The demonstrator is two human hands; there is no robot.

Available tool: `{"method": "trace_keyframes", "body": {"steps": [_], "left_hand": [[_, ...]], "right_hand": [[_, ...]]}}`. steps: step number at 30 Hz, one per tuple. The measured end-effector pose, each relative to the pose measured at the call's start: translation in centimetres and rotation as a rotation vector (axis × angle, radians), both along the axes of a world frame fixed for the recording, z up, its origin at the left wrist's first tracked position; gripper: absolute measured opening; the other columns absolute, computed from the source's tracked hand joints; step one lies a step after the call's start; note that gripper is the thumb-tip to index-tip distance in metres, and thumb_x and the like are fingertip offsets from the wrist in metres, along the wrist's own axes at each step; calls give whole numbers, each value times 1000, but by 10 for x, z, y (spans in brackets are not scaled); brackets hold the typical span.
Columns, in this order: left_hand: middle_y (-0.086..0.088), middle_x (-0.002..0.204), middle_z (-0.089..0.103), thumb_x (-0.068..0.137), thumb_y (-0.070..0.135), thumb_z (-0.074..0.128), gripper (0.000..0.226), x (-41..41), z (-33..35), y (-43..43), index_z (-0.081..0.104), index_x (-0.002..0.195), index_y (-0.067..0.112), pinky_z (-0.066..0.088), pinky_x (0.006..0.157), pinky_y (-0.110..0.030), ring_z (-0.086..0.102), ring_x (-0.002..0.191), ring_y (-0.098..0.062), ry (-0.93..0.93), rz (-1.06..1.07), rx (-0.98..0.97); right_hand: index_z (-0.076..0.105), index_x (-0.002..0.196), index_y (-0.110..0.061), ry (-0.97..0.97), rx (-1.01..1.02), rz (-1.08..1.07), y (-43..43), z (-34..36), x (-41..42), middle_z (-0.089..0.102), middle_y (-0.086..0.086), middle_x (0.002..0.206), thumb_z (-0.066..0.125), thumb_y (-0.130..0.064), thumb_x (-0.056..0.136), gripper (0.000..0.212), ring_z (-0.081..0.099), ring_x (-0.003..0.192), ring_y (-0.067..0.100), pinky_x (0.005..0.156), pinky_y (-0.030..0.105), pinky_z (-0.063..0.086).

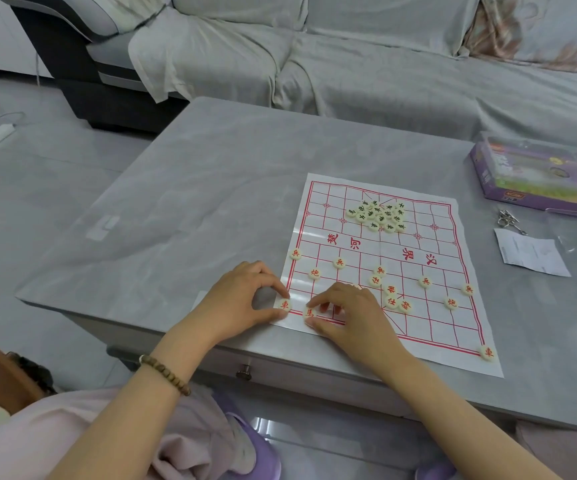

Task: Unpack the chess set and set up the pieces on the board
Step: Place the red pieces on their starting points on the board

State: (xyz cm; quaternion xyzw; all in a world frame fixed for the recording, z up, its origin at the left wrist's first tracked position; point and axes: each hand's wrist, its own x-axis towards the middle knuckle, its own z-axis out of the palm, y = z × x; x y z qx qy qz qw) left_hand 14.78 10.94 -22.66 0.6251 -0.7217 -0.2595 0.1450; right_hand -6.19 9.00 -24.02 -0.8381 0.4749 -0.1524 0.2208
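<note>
My left hand (242,299) pinches one red chariot piece (284,304) between thumb and forefinger at the 7 o'clock corner of the paper xiangqi board (432,327). Just at its 3 o'clock, my right hand (349,317) holds one red horse piece (310,312) between forefinger and thumb. Its other fingers are curled, and I cannot tell whether they hide anything. A second chariot (488,352) sits at the board's 5 o'clock corner. Across my half lie five red soldiers (339,262) in a row, two cannons (314,273), and a loose cluster of four: two advisers (375,280), one elephant (390,289) and one general (405,305). The black-lettered pieces (379,215) form one heap at the board's 12 o'clock, too crowded to count. On the grey table (211,188), one purple box (536,181) lies at 2 o'clock from the board, with a bunch of metal rings (508,220) and one paper slip (533,254) at 3 o'clock.
</note>
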Motion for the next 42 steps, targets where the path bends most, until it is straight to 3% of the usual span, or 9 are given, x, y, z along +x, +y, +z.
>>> {"method": "trace_keyframes", "body": {"steps": [5, 11, 17, 22, 27, 30, 32, 35, 42], "left_hand": [[22, 109, 46, 78, 46, 68, 29, 0, 1, 0, 62, 105, 38, 35, 89, -19, 42, 106, -2, -6, -6, 5], [18, 118, 49, 79, 51, 64, 43, -5, 4, -2, 55, 118, 36, 38, 95, -24, 42, 111, -3, -2, 31, -44], [17, 131, 48, 84, 48, 60, 44, -44, 13, -15, 51, 125, 37, 31, 100, -22, 40, 122, -5, 3, -20, -133], [16, 129, 47, 88, 47, 55, 45, -74, 12, -25, 44, 132, 44, 29, 98, -21, 38, 117, -4, -95, -167, -102], [13, 123, 50, 95, 43, 44, 37, -96, 11, -34, 46, 132, 42, 25, 86, -20, 37, 111, -7, -279, -280, -109], [12, 128, 50, 96, 40, 43, 36, -106, 13, -39, 48, 132, 40, 24, 86, -19, 38, 114, -9, -348, -328, -139], [14, 126, 53, 94, 42, 48, 35, -110, 11, -43, 52, 129, 39, 29, 89, -19, 39, 112, -8, -336, -308, -116], [17, 116, 57, 87, 52, 53, 35, -120, 7, -43, 59, 118, 38, 30, 83, -18, 38, 98, -3, -289, -295, -94], [12, 97, 55, 84, 57, 54, 32, -178, 3, -33, 57, 97, 28, 30, 77, -20, 41, 90, -7, -232, -335, -165]], "right_hand": [[61, 100, -38, -76, 36, -4, 1, 3, -2, 52, -24, 88, 63, -44, 82, 19, 49, 82, -1, 81, 17, 37], [62, 100, -32, -321, 5, -226, -20, 26, -39, 61, -17, 89, 66, -27, 83, 18, 55, 78, 1, 65, 5, 39], [61, 100, -30, -222, 8, -318, -27, 30, -87, 60, -17, 87, 64, -21, 86, 17, 55, 79, 1, 71, 9, 36], [60, 100, -36, -85, -51, -274, -9, 27, -125, 59, -22, 94, 66, -23, 84, 22, 56, 86, 2, 85, 25, 40], [59, 96, -40, -174, -98, -345, -1, 25, -150, 59, -25, 89, 66, -21, 83, 24, 57, 86, 2, 87, 29, 44], [59, 97, -38, -196, -124, -329, -5, 28, -151, 58, -26, 89, 66, -22, 83, 22, 57, 88, 3, 86, 27, 42], [56, 98, -42, -189, -137, -331, -10, 33, -150, 56, -30, 90, 65, -26, 84, 23, 56, 89, 3, 87, 25, 38], [55, 98, -43, -225, -172, -361, -18, 39, -158, 55, -30, 89, 64, -26, 84, 23, 57, 89, 2, 87, 28, 43], [54, 98, -41, -288, -209, -402, -24, 49, -176, 56, -28, 88, 64, -22, 85, 25, 56, 88, 1, 87, 33, 46]]}}
